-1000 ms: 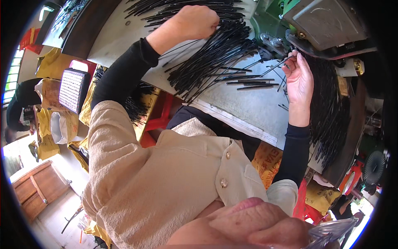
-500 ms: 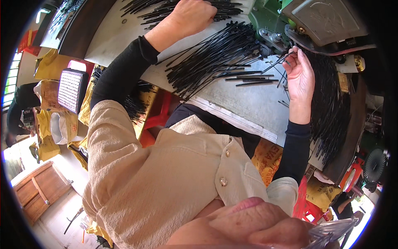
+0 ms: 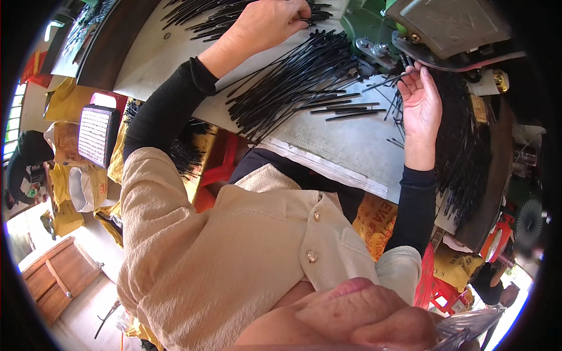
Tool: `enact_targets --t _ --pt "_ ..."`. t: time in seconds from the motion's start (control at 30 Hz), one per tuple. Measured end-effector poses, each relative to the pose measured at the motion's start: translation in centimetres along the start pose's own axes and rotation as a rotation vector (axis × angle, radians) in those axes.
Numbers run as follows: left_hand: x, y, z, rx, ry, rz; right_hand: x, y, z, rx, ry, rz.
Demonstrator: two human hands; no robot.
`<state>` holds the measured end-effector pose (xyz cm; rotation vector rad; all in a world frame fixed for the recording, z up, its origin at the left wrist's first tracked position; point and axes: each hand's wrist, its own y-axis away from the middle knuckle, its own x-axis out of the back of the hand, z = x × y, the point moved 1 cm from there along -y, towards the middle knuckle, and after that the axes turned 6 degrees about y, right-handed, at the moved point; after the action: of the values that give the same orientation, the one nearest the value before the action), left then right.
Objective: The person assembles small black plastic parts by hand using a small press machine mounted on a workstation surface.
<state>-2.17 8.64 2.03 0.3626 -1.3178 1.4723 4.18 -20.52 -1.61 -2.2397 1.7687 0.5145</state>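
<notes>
My left hand [image 3: 270, 24] reaches over a heap of thin black rods [image 3: 219, 16] at the far side of the worktable. Its fingers are curled into a pinch, and what lies between them is hidden. My right hand [image 3: 420, 104] is raised beside the green machine [image 3: 364, 26], palm turned inward. Its thumb and fingertips close on a slim black rod [image 3: 383, 83] that points left. Between my hands lies a large fanned bundle of black rods [image 3: 287, 82]. A few shorter black pieces [image 3: 346, 111] rest in front of it.
The pale worktable [image 3: 363, 155] has a white front edge. A long mass of black strands [image 3: 462, 158] hangs along its right side. A grey metal housing [image 3: 448, 26] and a hose stand at the back right. Yellow sacks [image 3: 67, 202] and another person [image 3: 26, 167] are at the left.
The view has shifted slightly. My left hand has turned a little over the far heap, showing more of its pinched fingers. My right hand keeps nearly the same place by the machine.
</notes>
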Motion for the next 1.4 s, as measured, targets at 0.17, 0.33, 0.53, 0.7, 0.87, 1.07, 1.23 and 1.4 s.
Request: enact_targets --t 0.17,0.33,0.53,0.7,0.87,1.07,1.23,1.4 --pt "-0.8 -1.6 1.0 0.257 0.665 -0.12 -0.6 0.8 -0.6 -0.068 0.157 -0.122" --pt "-4.4 -2.6 0.7 0.175 0.66 -0.252 -3.3 2.3 -0.9 -0.196 0.526 -0.344" --pt "-5.9 -3.4 3.7 0.33 0.935 -0.227 -3.6 2.2 -0.7 -0.181 0.613 -0.382" --pt "-6.5 -3.7 4.1 0.35 0.984 -0.239 -3.5 2.0 -0.6 -0.162 0.628 -0.369" --pt "-6.5 -3.9 4.4 0.346 0.949 -0.184 -3.6 2.2 -0.9 -0.134 0.621 -0.34" --pt "-6.8 -4.1 4.7 0.329 0.902 -0.161 -3.4 2.2 -0.8 -0.112 0.631 -0.321" --pt "-7.1 -4.2 4.8 0.298 0.856 -0.153 -3.5 2.2 -0.8 -0.118 0.625 -0.318" --pt "-7.2 -4.1 4.9 0.273 0.795 -0.156 -3.2 2.1 -0.6 -0.127 0.642 -0.312"
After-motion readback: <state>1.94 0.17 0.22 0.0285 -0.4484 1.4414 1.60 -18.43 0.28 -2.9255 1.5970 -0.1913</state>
